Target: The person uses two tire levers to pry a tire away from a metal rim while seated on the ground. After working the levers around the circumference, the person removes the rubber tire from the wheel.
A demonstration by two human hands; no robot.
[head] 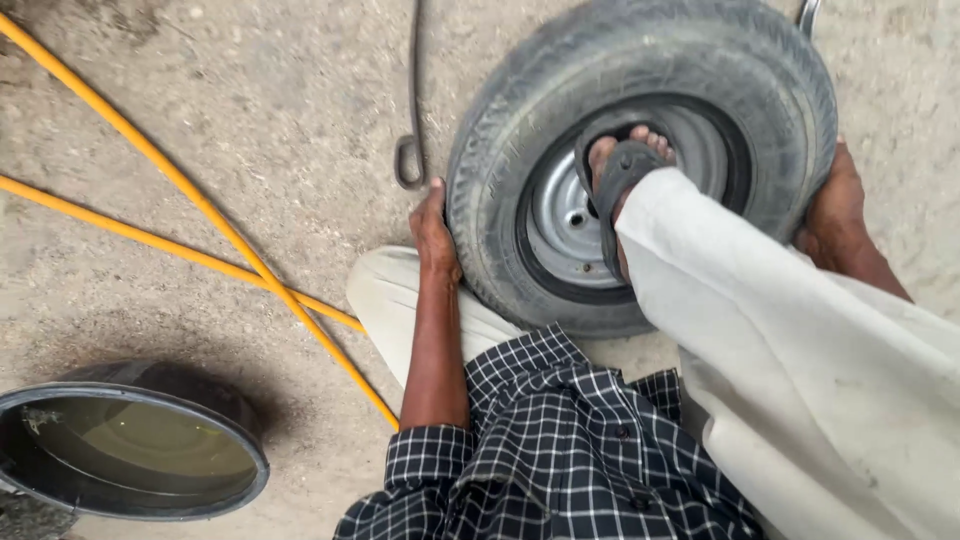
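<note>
Both hands, left point(435, 235) and right point(835, 205), clamp the tyre point(500, 150) flat on the floor, foot point(625, 165) pressing its rim, tyre still mounted

I see both sides of the tyre point(500, 200) taken up: my left hand point(432, 232) presses its left wall, my right hand point(832, 205) its right. A sandalled foot point(622, 170) fills the middle of the rim point(565, 225), so little room is left there. Just left of the tyre lies a metal hook point(410, 160), with two yellow hoses point(200, 200) crossing the concrete floor point(280, 90) beyond. A black tub point(130, 495) of water blocks the lower left. Bare floor lies between the hoses and the hook.
</note>
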